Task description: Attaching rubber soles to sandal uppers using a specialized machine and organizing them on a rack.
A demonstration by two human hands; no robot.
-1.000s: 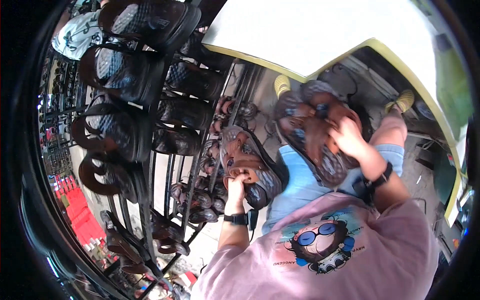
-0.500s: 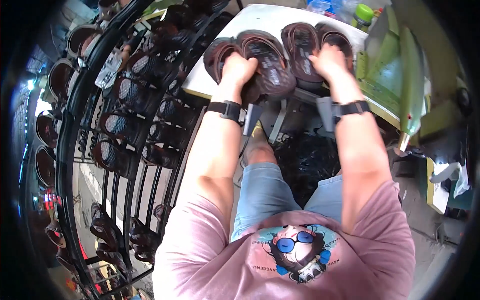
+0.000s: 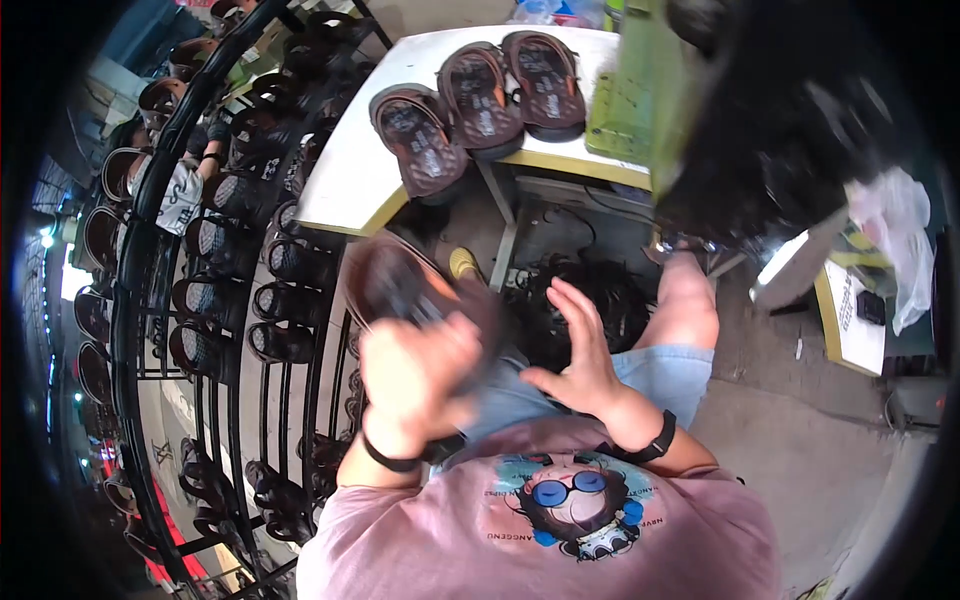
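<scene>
Your left hand [image 3: 415,375] is clenched around a brown sandal [image 3: 400,285] — blurred, so the exact grip is hard to tell — held over your lap beside the black rack [image 3: 200,290]. Your right hand [image 3: 580,350] hangs empty, fingers spread, just beside it. Three more sandals [image 3: 480,100] lie on the white table [image 3: 345,190] ahead.
</scene>
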